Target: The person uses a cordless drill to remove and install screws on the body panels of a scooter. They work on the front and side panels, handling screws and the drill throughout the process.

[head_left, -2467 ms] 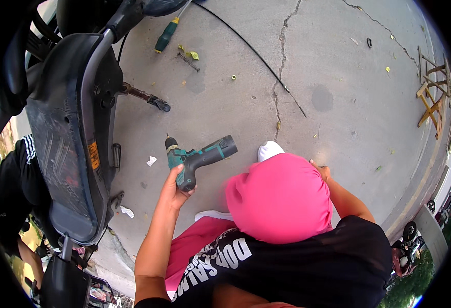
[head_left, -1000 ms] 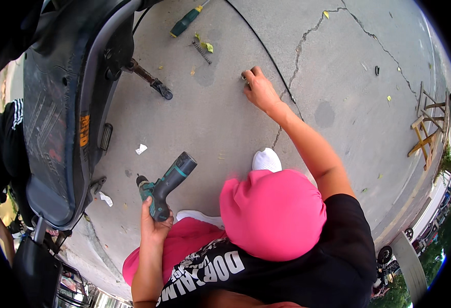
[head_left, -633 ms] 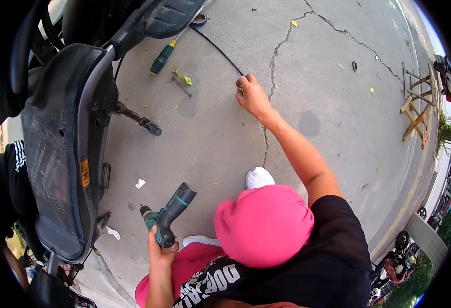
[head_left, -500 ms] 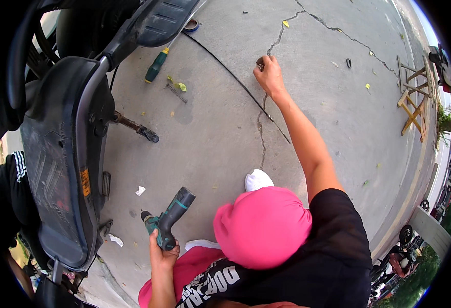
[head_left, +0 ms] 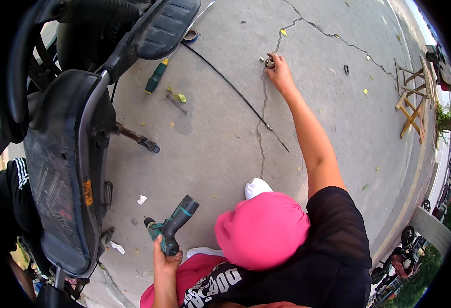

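My left hand (head_left: 167, 261) is wrapped round the grip of a teal and black cordless drill (head_left: 171, 226), its chuck aimed up and to the left. Far out over the concrete, my right hand (head_left: 281, 74) has its fingers closed at a small shiny metal piece (head_left: 270, 63), too small to make out fully. Just left of those fingertips lies another tiny metal bit (head_left: 262, 59) on the ground. A thin black cable (head_left: 230, 84) stretches across the concrete to the left of my right arm.
At the left stands a scooter (head_left: 64, 169) with its kickstand (head_left: 138, 137) jutting out. A green-handled screwdriver (head_left: 156, 77), a roll of tape (head_left: 190, 35) and a spring (head_left: 176, 104) lie beside it. A wooden frame (head_left: 412, 114) stands far right. A person's dark sleeve (head_left: 5, 190) shows behind the scooter.
My right hand has shifted slightly to the right, and shiny metal now shows at its fingertips, with a tiny bit beside them. My left hand keeps hold of the drill.
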Available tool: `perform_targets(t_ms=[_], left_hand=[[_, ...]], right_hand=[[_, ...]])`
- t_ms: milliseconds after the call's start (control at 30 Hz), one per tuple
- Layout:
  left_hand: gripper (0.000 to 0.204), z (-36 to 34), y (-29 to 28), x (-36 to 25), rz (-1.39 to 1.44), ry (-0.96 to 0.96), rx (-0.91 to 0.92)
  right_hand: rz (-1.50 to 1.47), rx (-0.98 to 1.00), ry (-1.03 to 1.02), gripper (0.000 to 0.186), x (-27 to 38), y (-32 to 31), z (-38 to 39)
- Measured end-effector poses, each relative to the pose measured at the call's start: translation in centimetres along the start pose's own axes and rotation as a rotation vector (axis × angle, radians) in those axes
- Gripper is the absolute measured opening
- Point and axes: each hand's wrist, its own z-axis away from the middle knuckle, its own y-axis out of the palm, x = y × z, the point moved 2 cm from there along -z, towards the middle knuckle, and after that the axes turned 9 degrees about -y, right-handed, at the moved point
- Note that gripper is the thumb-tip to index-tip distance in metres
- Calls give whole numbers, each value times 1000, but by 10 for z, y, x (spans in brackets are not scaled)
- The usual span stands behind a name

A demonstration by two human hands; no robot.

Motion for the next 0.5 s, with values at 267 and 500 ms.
perform_targets(t_ms=[267, 500], left_hand=[[41, -4, -2, -4, 43, -7, 44], [38, 6, 6, -3, 20, 13, 7]], right_hand=[[49, -44, 87, 33, 17, -19, 59], [169, -85, 264, 23, 8, -33, 121]])
